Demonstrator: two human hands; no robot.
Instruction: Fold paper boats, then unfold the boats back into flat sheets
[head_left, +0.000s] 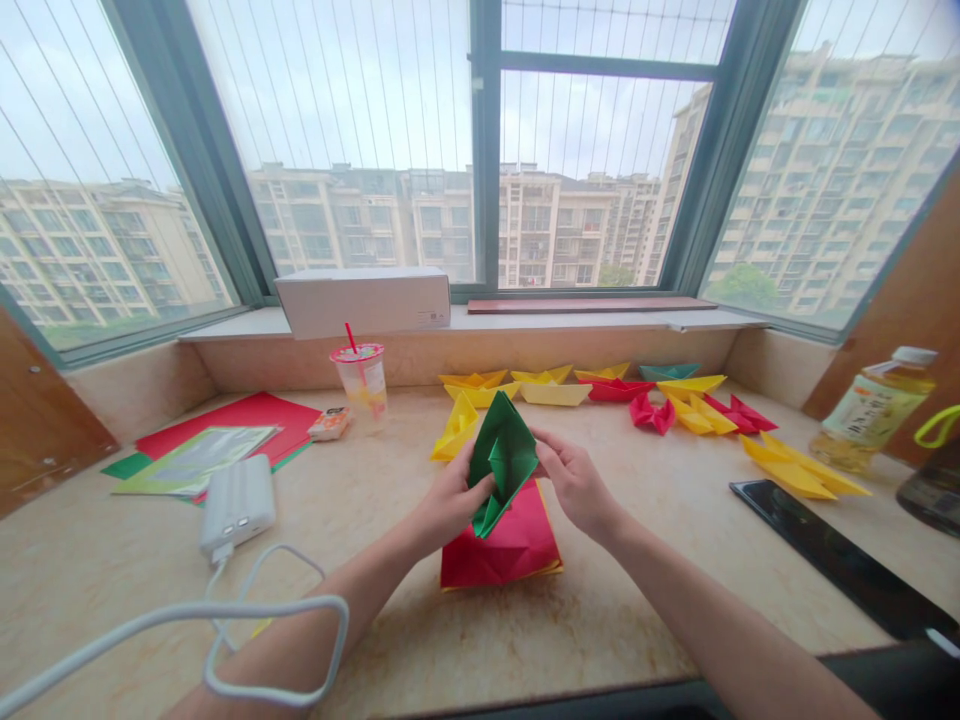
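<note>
Between my two hands a green paper boat [506,450] is held up, tilted so that its folded inside faces me. My left hand [448,498] grips its left side, the thumb pressed into the fold. At its right edge my right hand [574,475] pinches the paper between thumb and fingers. Just below lies a stack of red paper [517,540] with yellow edges showing under it; the boat hides part of its top. A yellow paper boat [454,430] sits behind my left hand, partly covered by it.
Several folded boats, including a red boat [615,388], line the back. On the right are a bottle [874,410] and a black phone [817,550]. Leftward are a plastic cup [362,380], red sheets [247,415], a white power bank [238,503] and its looping cable [277,607].
</note>
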